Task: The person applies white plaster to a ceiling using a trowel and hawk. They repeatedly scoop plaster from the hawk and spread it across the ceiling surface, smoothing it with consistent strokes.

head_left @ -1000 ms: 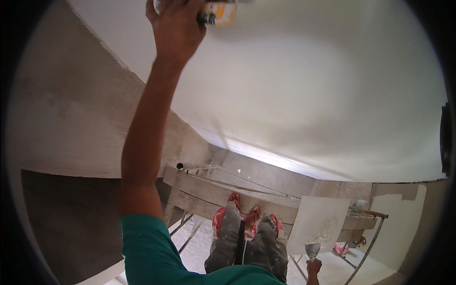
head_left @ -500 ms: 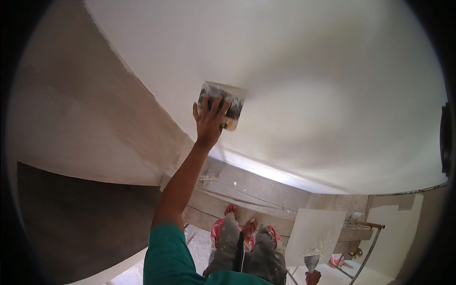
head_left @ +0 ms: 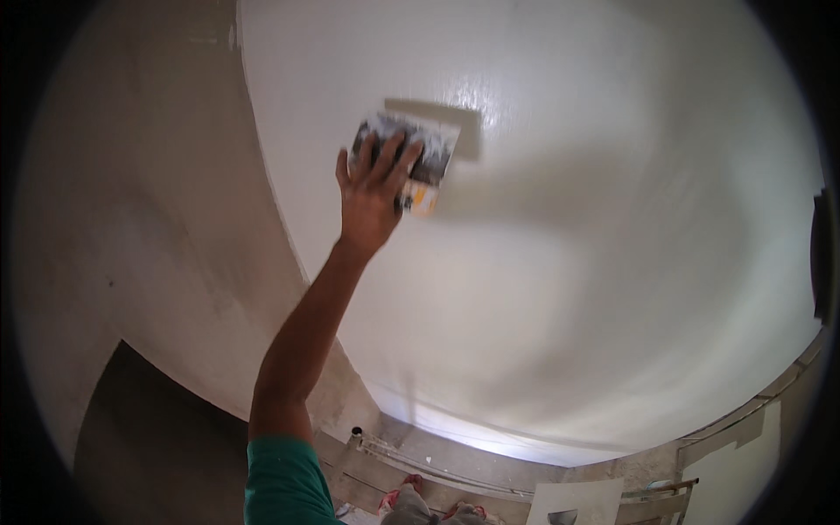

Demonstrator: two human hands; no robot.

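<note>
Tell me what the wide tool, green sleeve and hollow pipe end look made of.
Wide tool in the left hand: metal or plastic, smeared white; blur leaves it open. Green sleeve: matte fabric, apparently, from its soft folds. Hollow pipe end: likely dull metal, from its round rim.

Illumination is moderate and uneven. A specular glare patch appears on the white surface, above and to the right of the left hand. The blade at the fingers casts a defined shadow to its upper right, indicating light from the hand's lower left; broad, soft-edged shadows extend rightward. A bright strip lies well below the hand. The dark area at lower left retains little detail. Slight blur softens hand and blade. Fisheye curvature bends straight edges; the rim vignettes to black.
</note>
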